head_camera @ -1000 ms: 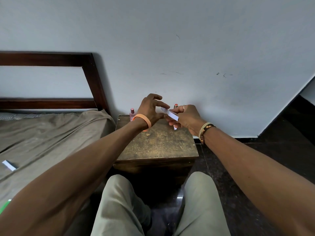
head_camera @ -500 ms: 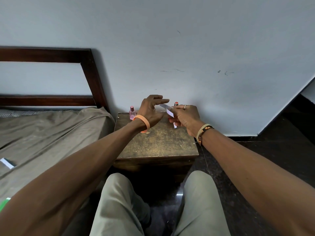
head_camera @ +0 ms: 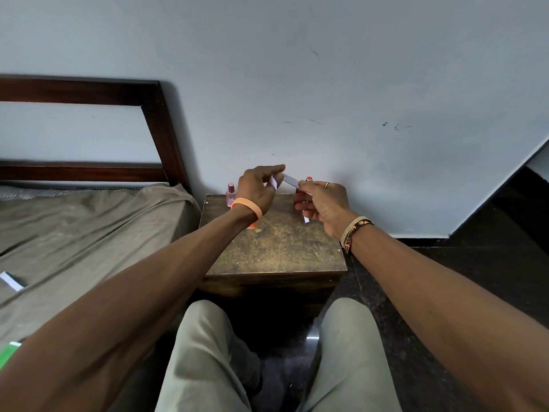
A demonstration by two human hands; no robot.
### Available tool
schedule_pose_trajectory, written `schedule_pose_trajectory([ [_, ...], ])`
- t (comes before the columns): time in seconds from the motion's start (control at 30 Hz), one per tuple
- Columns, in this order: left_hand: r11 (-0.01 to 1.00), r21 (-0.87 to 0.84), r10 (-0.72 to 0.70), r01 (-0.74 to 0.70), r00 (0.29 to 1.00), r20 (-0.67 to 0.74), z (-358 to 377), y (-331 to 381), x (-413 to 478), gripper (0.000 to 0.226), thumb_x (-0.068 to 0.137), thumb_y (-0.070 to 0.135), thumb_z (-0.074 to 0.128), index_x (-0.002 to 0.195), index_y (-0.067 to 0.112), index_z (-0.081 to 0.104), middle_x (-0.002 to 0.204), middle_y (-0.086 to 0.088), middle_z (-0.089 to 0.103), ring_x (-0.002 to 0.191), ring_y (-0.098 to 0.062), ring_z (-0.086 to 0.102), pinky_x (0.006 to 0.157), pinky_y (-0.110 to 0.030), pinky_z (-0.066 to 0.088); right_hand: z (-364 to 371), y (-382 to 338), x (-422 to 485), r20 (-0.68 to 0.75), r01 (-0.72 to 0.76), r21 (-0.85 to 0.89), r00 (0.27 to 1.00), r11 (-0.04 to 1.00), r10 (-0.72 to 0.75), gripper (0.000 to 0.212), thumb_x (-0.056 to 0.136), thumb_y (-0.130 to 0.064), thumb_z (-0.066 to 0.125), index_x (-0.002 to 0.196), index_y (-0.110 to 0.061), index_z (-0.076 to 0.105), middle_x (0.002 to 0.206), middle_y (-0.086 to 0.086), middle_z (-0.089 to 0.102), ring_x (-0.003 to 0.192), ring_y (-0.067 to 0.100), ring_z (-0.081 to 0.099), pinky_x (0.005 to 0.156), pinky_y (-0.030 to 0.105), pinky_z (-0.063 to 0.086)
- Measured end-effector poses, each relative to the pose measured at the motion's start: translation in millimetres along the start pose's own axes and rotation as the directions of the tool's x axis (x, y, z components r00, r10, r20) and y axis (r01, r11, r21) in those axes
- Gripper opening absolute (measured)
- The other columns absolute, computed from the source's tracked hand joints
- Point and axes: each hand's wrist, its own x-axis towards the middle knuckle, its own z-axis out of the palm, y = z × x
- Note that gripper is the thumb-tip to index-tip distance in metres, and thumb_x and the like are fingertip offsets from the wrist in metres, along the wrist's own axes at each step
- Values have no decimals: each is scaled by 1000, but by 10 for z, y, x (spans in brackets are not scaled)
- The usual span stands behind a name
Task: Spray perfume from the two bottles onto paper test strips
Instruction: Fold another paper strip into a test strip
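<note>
Where left hand [head_camera: 258, 192] nears right hand [head_camera: 322, 203], paper strips [head_camera: 292, 181] sit between fingertips [head_camera: 280, 168]

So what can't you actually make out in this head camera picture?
Head view only:
Red-capped bottle: the right hand hides all but its cap.
Pink bottle: the wrist of the left hand covers its lower corner.
Paper strips: pinched between both hands, fingers cover them, so their count is unclear.
Green object: cut off by the left edge.

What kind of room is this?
Likely a bedroom: a wooden headboard, a bed with a rumpled sheet, and a small worn bedside table holding a pink perfume bottle.
</note>
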Motion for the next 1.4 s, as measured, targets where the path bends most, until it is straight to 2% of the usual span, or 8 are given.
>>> schedule_pose_trajectory([
  [0.2,707,-619,-435,342,901,1,-82,141,22,16,87,5,67,102,0,67,83,-13,69,70,-21,69,70,-31,60,18,3,-8,71,-12,25,997,1000,10,17,94,-22,61,102,-9,68,77,6,76,61,17,67,58,28,50],
  [0.33,568,-696,-496,440,857,138,-156,93,65,16,97,16,54,96,4,64,87,-16,70,74,-22,72,67,-31,60,25,14,2,98,4,26,995,1000,-6,17,95,-23,61,104,-9,68,80,6,76,64,17,68,60,29,52],
  [0.5,606,-653,-492,454,859,140,-200,30,54,13,91,17,63,89,4,67,82,-13,70,73,-19,69,69,-29,60,25,38,10,99,13,26,995,1000,-15,17,96,-22,62,104,-10,69,82,7,77,66,17,68,62,31,53],
  [0.7,877,-393,-321,275,946,-54,-139,23,4,15,71,18,84,74,14,70,71,-7,70,64,-20,66,70,-35,59,53,30,-26,151,-58,33,987,998,52,14,93,-15,65,103,-7,70,87,10,76,73,20,68,66,33,53],
  [0.8,995,34,-87,94,982,-165,-103,60,-46,31,68,32,82,83,24,55,71,7,65,64,-15,63,62,-30,50,83,33,-39,146,-68,43,987,997,61,15,92,-5,67,106,-9,69,83,7,74,71,17,68,66,30,54],
  [1.0,762,530,310,-372,928,207,-120,61,-43,10,96,20,49,106,17,47,83,-7,68,74,-37,61,59,-39,48,60,61,11,99,-71,20,993,997,68,27,81,0,78,107,-5,72,82,7,76,69,18,73,64,29,56],
  [1.27,675,535,350,-508,859,374,-123,-114,5,20,91,6,59,100,17,73,109,-4,69,97,-27,66,75,-39,54,12,88,20,123,-113,29,986,993,108,19,83,-3,77,98,-12,71,83,6,75,64,14,71,55,23,51],
  [1.4,652,556,357,-515,856,375,-96,-148,-2,23,87,3,61,101,16,74,108,-4,68,96,-26,66,75,-35,53,-3,72,39,199,-154,52,970,987,141,10,92,-5,65,95,-14,68,82,6,75,72,18,69,65,30,52],
])
